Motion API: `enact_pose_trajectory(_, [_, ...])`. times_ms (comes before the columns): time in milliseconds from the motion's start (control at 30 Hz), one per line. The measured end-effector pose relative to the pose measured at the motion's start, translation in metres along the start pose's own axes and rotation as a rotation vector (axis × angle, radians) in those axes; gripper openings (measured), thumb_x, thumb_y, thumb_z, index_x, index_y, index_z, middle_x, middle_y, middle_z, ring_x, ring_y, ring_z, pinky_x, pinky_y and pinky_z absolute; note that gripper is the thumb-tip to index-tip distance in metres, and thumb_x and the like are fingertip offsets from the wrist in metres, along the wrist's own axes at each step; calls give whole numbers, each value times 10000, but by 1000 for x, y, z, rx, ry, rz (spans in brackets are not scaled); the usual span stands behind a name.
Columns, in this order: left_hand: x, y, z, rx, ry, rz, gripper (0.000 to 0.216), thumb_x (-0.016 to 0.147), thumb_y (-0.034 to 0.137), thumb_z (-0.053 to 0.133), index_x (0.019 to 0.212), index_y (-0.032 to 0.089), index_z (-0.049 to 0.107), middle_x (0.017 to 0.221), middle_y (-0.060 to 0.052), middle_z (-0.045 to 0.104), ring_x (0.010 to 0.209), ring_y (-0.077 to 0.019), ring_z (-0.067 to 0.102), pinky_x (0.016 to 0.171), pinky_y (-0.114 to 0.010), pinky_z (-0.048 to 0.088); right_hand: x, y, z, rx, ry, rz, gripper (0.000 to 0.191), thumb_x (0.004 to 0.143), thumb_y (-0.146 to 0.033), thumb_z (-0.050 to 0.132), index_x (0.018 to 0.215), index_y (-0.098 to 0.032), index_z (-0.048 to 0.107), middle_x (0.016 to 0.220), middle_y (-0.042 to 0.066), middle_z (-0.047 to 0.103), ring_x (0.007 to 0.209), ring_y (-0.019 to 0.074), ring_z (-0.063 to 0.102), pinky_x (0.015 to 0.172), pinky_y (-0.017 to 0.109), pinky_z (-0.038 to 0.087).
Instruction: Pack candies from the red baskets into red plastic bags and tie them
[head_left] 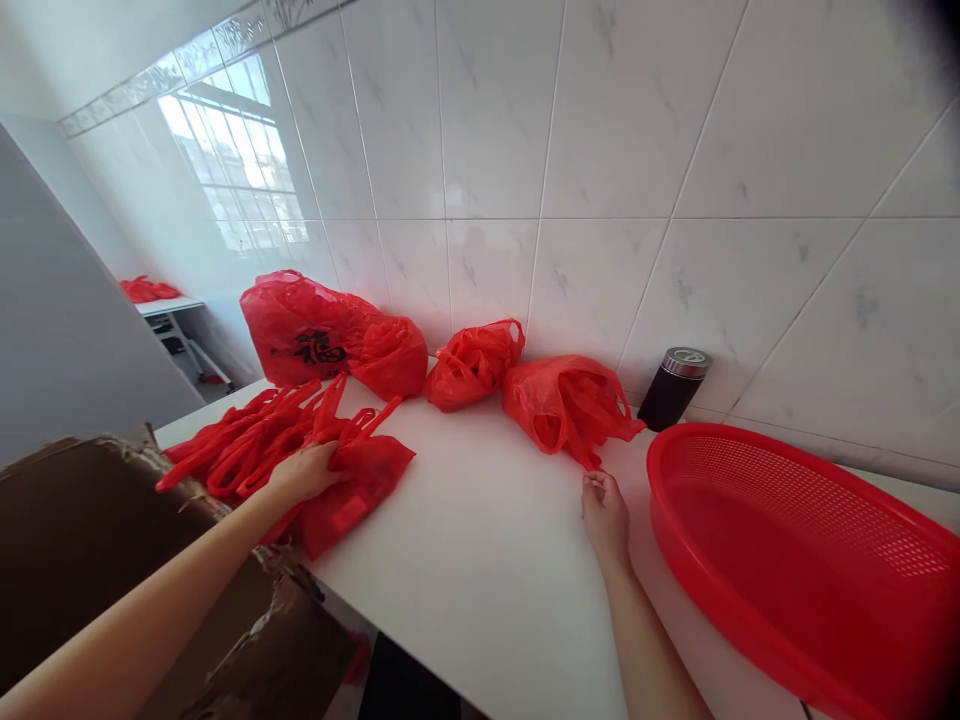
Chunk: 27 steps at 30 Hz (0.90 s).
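The white counter point(480, 560) ran along a wall of white marbled tiles point(615, 120), and its near edge was cut off at the bottom of the view. On the right sat a large red perforated basket point(795, 540), its far side running out of frame. At lower left a torn brown cardboard box point(82, 540) stood against the counter's edge, only partly in view.

A big crumpled red plastic bag point(300, 325) leaned against the wall and bore a black character on its side, too creased to read with certainty. Touching it on the right was a smaller bunched red bag point(391, 355); further right lay another knotted red bag point(472, 365), then a loose red bag point(566, 400) whose tail trailed toward the counter's middle.

A flat stack of folded red bags point(360, 480) lay at the counter's left end, its handles fanned out toward the box. The left hand point(304, 472) rested palm down on this stack, fingers spread only slightly and pressing the plastic flat rather than gripping it.

The right hand point(604, 510) lay on the counter just below the loose bag's tail, fingers curled narrowly inward; their tips touched or pinched the tail's end, though which one could not be told.

A small dark cylindrical container with a metal lid point(673, 387) stood by the wall behind the basket; any label on it could not be made out.
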<state>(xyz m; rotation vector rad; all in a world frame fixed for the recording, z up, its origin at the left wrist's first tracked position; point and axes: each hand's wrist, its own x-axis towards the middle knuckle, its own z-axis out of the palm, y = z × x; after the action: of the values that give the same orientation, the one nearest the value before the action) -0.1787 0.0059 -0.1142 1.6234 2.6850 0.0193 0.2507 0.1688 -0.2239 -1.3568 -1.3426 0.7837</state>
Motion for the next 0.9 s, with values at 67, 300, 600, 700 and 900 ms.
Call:
enact_pose_trajectory(67, [7,1,0,13,25,-3,403,822,415,508,1131,167,586,1131,-160,612,1029,-333,587,831,-418,454,0,0,0,-2,-2,-5,369,766,-537,486,890,-207,596,688,33,632,572,185,535,539,273,369])
enact_pose_trajectory(300, [1,14,3,74,115,-96,647,800,496,503,1343,147,459,1345,-272,420,1178,-475,446,837,-577,419,-3,-2,0,-33,-31,-13,333,787,-501,463,902,-210,578,731,37,650,588,186,544,557,271,368])
enact_pose_trajectory(600, [-13,128,-34,-23,211,339,629,819,509,473,1390,255,402,1513,-119,316,1335,-373,332,1021,-555,308,-8,-24,4,-46,-69,45,238,848,-360,399,963,-230,563,935,50,658,859,188,600,710,276,425])
enact_pose_trajectory(700, [-12,184,-27,-79,153,503,583,813,549,463,1333,285,475,1489,-109,366,1314,-355,379,1005,-541,332,-30,-40,4,-22,-201,106,198,843,-280,430,941,-230,594,759,4,647,709,153,601,631,243,433])
enact_pose_trajectory(900, [-19,265,11,-230,-81,683,520,812,498,492,1281,280,540,1469,-122,399,1276,-334,444,991,-490,374,-117,-61,-74,125,-786,167,202,799,-280,578,977,-229,659,650,-33,620,584,112,581,558,200,423])
